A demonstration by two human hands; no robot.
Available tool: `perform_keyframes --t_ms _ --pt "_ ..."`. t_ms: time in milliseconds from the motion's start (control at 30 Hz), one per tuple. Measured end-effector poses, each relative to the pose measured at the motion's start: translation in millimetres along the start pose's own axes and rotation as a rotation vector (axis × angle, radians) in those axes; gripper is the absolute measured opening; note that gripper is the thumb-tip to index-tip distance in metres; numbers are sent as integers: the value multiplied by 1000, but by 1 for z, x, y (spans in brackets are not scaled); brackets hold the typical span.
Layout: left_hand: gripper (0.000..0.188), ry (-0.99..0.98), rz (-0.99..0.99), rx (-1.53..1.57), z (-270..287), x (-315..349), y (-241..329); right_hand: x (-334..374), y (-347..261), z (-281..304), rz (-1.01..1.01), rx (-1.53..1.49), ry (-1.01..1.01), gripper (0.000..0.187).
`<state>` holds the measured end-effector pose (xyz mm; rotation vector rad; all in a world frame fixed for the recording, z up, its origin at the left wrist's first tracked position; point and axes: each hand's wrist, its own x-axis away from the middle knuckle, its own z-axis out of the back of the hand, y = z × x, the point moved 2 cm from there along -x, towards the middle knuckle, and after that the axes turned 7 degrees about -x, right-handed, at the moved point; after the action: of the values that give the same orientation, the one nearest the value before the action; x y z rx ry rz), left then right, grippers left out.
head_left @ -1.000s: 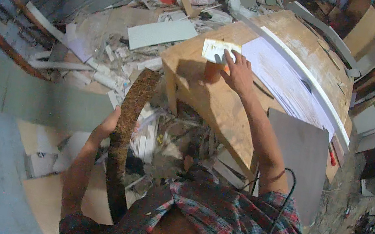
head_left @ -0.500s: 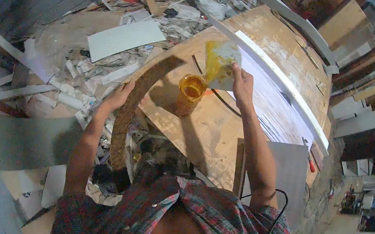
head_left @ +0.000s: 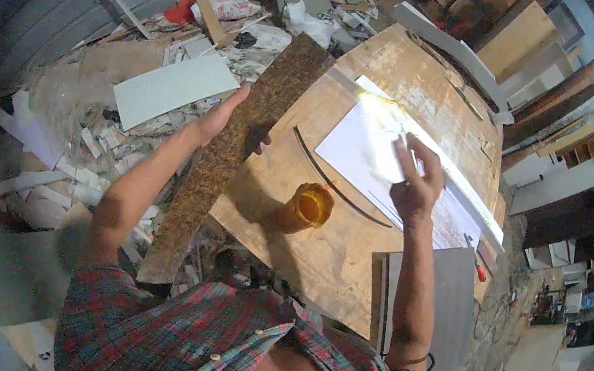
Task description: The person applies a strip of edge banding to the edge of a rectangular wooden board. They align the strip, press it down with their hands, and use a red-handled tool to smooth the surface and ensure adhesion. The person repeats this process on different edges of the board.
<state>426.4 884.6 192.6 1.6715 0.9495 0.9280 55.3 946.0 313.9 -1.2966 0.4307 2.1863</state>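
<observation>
My left hand (head_left: 219, 120) grips a long brown speckled board (head_left: 259, 106), its fingertips wrapped around the far edge. The board is held tilted along the table's left edge, one end close to my shirt. My right hand (head_left: 420, 180) is over a white sheet (head_left: 354, 142), its fingers bent and apart with nothing visible between them. Just beyond its fingertips, a yellow-smeared flat spreader card (head_left: 384, 111) lies on the sheet, mostly washed out by glare. A jar of amber glue (head_left: 309, 207), coated in drips, stands on the table between my hands.
The wooden table (head_left: 332, 257) carries a thin dark curved strip (head_left: 328, 183), a long white strip (head_left: 461, 177) and a red-handled tool (head_left: 481, 271). A grey panel (head_left: 441, 305) is beside my right forearm. Scraps and a pale board (head_left: 172, 90) litter the floor at left.
My right hand has left the spreader card, which was held up beside the jar, on the white sheet. My left hand has turned the brown board so its broad face shows.
</observation>
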Motion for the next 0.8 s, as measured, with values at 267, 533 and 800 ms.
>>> perform_keyframes --t_ms 267,533,800 --pt "73 -309 143 62 -72 29 72 -18 15 -9 367 398 -82 46" --pt "69 -271 130 56 -90 54 80 -27 86 5 354 507 -179 59" --pt "70 -174 71 26 -50 63 75 -38 84 37 238 612 -8 51"
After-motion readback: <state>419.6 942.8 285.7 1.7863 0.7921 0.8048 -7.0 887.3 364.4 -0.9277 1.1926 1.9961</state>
